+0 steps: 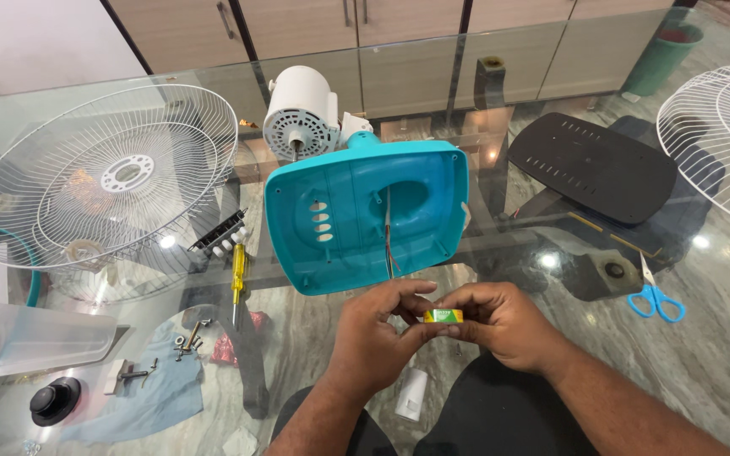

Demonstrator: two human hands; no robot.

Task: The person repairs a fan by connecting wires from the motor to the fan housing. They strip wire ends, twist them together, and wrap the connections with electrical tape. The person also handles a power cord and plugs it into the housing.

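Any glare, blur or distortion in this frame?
Head view: sharp overall; ceiling-light glare spots on the glass table; wide-angle bending toward the edges; both hands and the small tape roll are evenly lit and in focus.

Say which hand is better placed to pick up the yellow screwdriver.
Probably the left hand. The yellow screwdriver lies on the glass table to its left, while the right hand is farther off. Both hands hold the small green-and-yellow roll, so the right would keep it.

1. Roll (443, 316): a small round roll with a green and yellow label, at 6 o'clock of the view, pinched between fingers (411, 310) of both hands.
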